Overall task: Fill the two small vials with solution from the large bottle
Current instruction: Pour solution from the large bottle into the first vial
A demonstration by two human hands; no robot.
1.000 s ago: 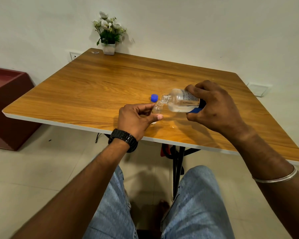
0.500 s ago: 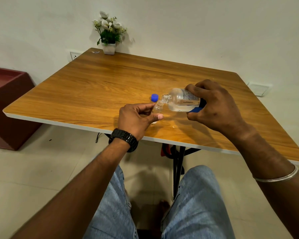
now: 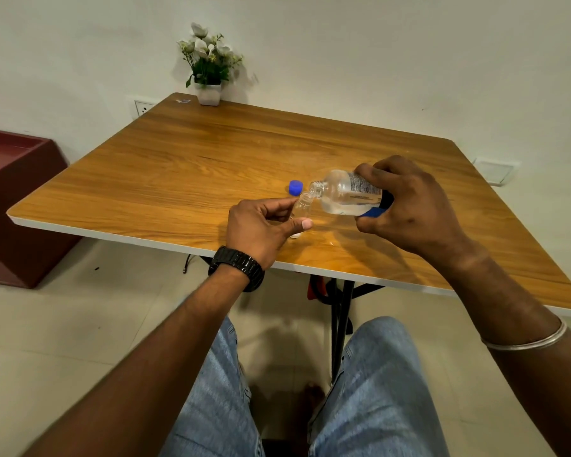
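At the far left edge of the action, your left hand closes thumb and fingers around a small vial, holding it just above the worktop near its front edge. The vial leans a little, its open mouth up and tipped to the right. Just beyond it, a blue cap sits alone on the worktop.

Moving right, the large bottle lies nearly on its side in the air, long axis running left to right, neck pointing left and slightly down. Its mouth is touching or just above the vial's mouth; which of the two is not clear. Your right hand wraps the bottle's base end, fingers over the top, thumb beneath. Clear solution pools along the bottle's lower side.

The pour turns on that mouth-to-mouth alignment: the vial lies left of and below the bottle's neck, so keep the left grip steady while the right tips. I can't make out a second vial, nor how full this one is.
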